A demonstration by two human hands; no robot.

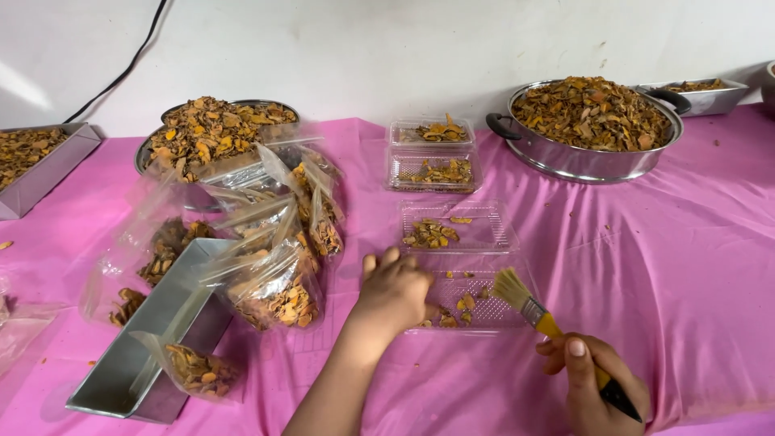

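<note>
Hands working at an open clear clamshell container (464, 278) on the pink tablecloth (662, 266).

Right hand (593, 383) is gripping a yellow-handled brush (537, 311), bristles sitting over the container's near half. Left hand (395, 292) is curling against its left edge, possibly pinching it. Beyond: filled bags (278, 242), second clamshell (432, 153), heaped steel pan (593, 125).

Cut off and covered

The steel tray (32, 161) runs off the left edge; the left hand (395, 292) hides its fingertips and part of the clear clamshell box (468, 278); the brush (557, 335) handle sits hidden inside the right hand (593, 383).
</note>
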